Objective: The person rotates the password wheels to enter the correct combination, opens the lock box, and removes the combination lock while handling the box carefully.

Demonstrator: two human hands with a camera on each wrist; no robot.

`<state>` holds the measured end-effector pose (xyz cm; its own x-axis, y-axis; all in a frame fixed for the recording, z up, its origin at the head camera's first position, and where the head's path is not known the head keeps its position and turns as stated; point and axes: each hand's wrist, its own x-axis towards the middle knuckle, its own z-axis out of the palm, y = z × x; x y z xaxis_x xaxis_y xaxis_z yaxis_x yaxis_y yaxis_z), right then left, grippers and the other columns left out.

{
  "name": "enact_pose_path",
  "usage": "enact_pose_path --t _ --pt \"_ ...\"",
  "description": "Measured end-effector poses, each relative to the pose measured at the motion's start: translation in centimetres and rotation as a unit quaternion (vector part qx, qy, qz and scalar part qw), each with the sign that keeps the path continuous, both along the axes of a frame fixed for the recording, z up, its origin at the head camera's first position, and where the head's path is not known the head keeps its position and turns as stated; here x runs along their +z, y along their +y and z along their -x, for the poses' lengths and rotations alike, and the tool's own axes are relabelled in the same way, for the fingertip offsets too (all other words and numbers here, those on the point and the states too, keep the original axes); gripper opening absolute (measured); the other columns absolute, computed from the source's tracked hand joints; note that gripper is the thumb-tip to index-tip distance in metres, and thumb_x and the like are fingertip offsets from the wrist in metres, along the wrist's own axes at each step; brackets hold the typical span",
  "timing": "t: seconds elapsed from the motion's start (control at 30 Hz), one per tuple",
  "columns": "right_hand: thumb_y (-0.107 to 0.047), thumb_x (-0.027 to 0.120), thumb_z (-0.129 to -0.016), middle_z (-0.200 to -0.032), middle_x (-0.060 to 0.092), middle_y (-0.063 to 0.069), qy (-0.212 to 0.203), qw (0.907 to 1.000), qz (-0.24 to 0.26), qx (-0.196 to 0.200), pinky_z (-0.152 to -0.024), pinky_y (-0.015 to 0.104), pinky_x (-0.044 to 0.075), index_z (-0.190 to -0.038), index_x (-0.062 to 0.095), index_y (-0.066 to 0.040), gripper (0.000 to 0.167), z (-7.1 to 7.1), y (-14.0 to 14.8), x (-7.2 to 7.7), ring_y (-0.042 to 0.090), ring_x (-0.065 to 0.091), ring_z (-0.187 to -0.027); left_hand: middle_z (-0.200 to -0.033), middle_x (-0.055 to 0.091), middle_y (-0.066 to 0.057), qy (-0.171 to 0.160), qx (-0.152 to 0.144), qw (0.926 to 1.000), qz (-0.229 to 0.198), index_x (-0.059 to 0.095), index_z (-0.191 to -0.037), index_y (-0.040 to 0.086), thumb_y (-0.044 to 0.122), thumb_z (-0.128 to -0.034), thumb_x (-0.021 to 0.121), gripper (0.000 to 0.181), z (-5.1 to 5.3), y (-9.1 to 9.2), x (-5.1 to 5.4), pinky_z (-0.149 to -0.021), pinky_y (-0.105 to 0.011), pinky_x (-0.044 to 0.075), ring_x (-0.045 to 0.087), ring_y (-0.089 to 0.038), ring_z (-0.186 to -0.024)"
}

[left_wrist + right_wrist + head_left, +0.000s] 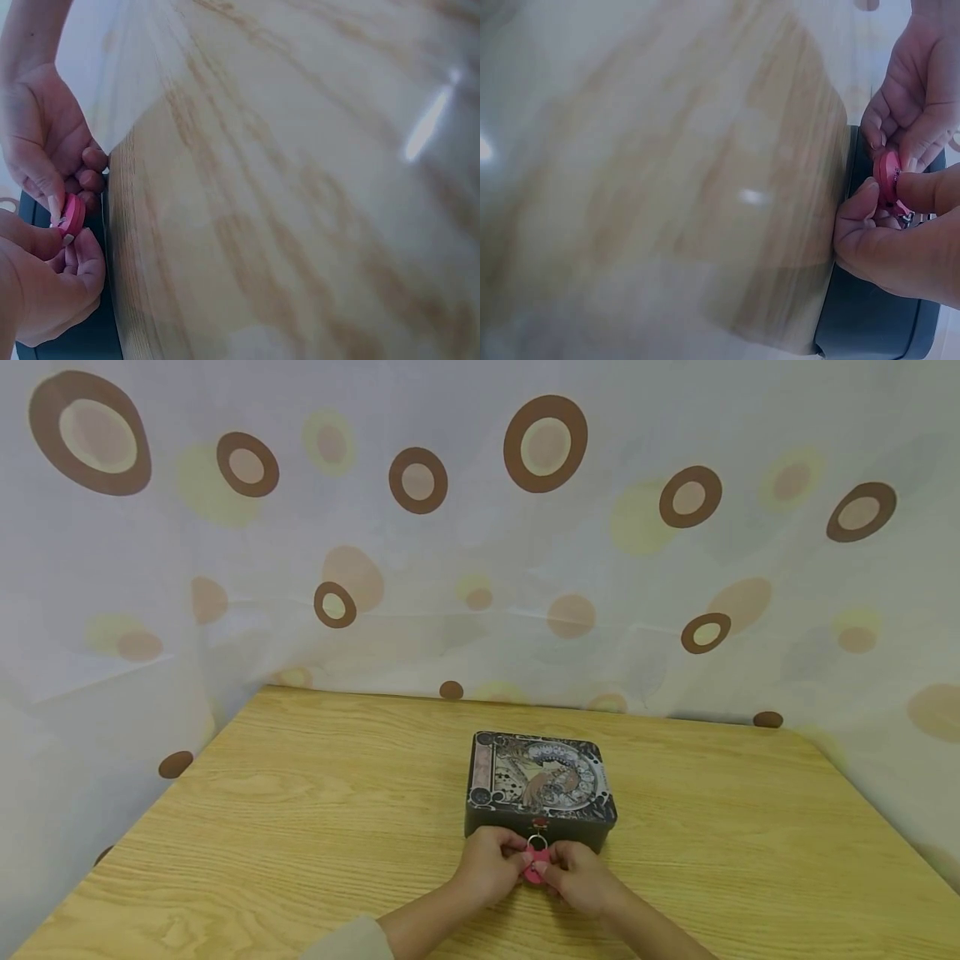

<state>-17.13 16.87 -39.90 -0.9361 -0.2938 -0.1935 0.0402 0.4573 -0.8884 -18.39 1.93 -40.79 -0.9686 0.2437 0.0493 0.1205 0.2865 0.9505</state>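
A pink padlock (536,866) with a silver shackle hangs at the front clasp of a dark tin box (542,777) with a patterned lid. My left hand (489,865) pinches the padlock's left side between thumb and fingers, and my right hand (583,878) pinches its right side. In the left wrist view the pink padlock (71,215) sits between both hands' fingertips, beside the dark box side (90,334). The right wrist view shows the padlock (886,174) held the same way. Whether the shackle is locked, I cannot tell.
The box rests on a wooden table (300,810) with light grain. Behind and beside the table hangs a pale curtain (465,543) with brown, yellow and pink circles. A light sleeve (351,941) covers part of the left forearm.
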Motion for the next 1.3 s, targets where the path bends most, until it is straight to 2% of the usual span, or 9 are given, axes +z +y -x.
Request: enact_pose_path --t 0.17,0.4,0.5,0.77,1.03,1.3 --pt "-0.002 0.049 -0.09 -0.064 0.043 -0.002 0.022 0.9997 -0.003 0.01 -0.047 0.017 0.033 -0.083 0.051 0.008 0.012 -0.07 -0.01 0.02 0.011 0.04 -0.057 -0.066 0.061 -0.01 0.005 -0.001 1.0 0.001 0.065 -0.081 -0.011 -0.004 -0.0817 0.063 0.007 0.03 -0.01 -0.08 -0.047 -0.016 0.046 0.05 -0.007 -0.055" --pt "-0.003 0.053 -0.089 -0.069 0.046 -0.001 0.035 0.9993 -0.011 0.002 -0.049 0.018 0.036 -0.085 0.052 0.009 0.013 0.06 -0.01 -0.21 0.012 0.042 -0.06 -0.067 0.062 -0.011 -0.001 -0.004 1.0 -0.007 0.065 -0.083 -0.011 -0.005 -0.0824 0.063 0.007 0.06 -0.06 -0.19 -0.047 -0.017 0.048 0.05 -0.007 -0.055" --pt "-0.006 0.052 -0.091 -0.07 0.049 -0.001 0.028 0.9995 -0.011 -0.003 -0.049 0.019 0.037 -0.087 0.054 0.01 0.017 0.12 0.02 -0.24 0.011 0.044 -0.061 -0.068 0.062 -0.011 -0.005 -0.004 0.9999 -0.008 0.065 -0.084 -0.011 -0.004 -0.0833 0.062 0.008 0.06 -0.08 -0.25 -0.047 -0.018 0.049 0.051 -0.008 -0.055" --pt "-0.01 0.041 -0.097 -0.061 0.047 -0.001 -0.023 0.9992 0.003 -0.033 -0.049 0.021 0.039 -0.087 0.056 0.009 0.026 0.01 -0.13 0.14 0.011 0.045 -0.057 -0.065 0.061 -0.01 -0.009 -0.003 0.9999 -0.011 0.065 -0.083 -0.01 -0.004 -0.0834 0.062 0.007 0.0 -0.07 -0.26 -0.046 -0.018 0.048 0.051 -0.008 -0.054" --pt "-0.01 0.041 -0.098 -0.061 0.047 -0.001 -0.037 0.9985 0.01 -0.039 -0.048 0.02 0.038 -0.086 0.056 0.008 0.026 -0.07 -0.15 0.21 0.01 0.044 -0.055 -0.066 0.06 -0.009 -0.014 -0.007 0.9998 -0.01 0.064 -0.084 -0.01 -0.004 -0.0836 0.062 0.006 0.01 -0.13 -0.19 -0.048 -0.018 0.048 0.05 -0.008 -0.056" --pt "-0.007 0.047 -0.093 -0.063 0.047 -0.001 -0.034 0.999 0.02 -0.019 -0.049 0.019 0.038 -0.091 0.056 0.01 0.02 0.0 0.13 -0.01 0.01 0.045 -0.058 -0.07 0.061 -0.011 -0.022 -0.005 0.9997 -0.012 0.064 -0.085 -0.01 -0.004 -0.0838 0.061 0.007 0.0 -0.12 -0.03 -0.05 -0.02 0.051 0.052 -0.009 -0.059"
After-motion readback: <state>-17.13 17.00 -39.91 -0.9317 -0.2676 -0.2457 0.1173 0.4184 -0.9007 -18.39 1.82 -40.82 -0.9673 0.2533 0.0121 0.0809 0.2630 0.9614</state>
